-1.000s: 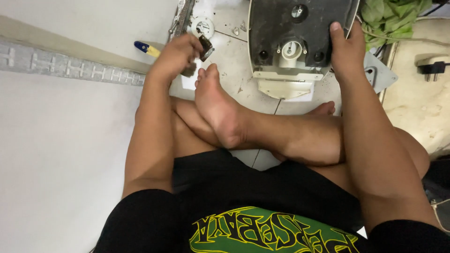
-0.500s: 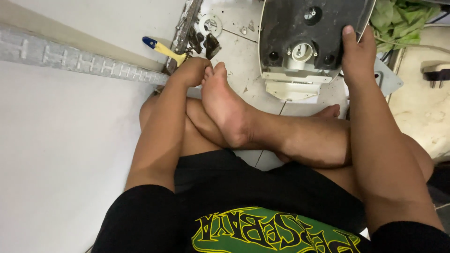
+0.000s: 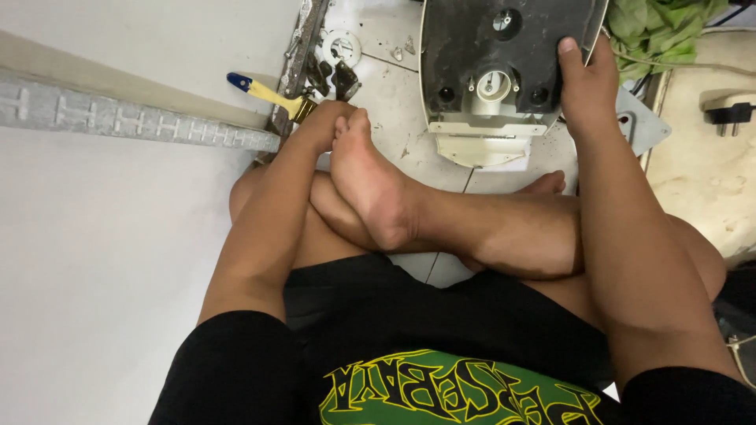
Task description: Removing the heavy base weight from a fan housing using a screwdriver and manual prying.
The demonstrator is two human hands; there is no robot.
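Your right hand (image 3: 587, 86) grips the upturned appliance (image 3: 504, 71), fingers wrapped over its edge; your left hand (image 3: 319, 126) closes on a brush (image 3: 268, 94).

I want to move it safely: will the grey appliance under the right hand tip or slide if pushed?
The appliance looks rigid and broad, so tipping seems unlikely. On smooth floor tiles it would probably slide. The right hand steadies its edge.

Appliance housing (image 3: 488, 47): dark grey-black face, cream-white lower edge, white round fitting at centre. Brush (image 3: 264, 93): yellow handle, blue tip. Floor tiles (image 3: 394, 86): white, dark specks. Leafy bundle (image 3: 657, 24): green. Plug (image 3: 728, 106): pale grey, black base. Shirt (image 3: 465, 386): black, green-yellow print. Metal rail (image 3: 134, 122): grey, embossed repeating pattern.
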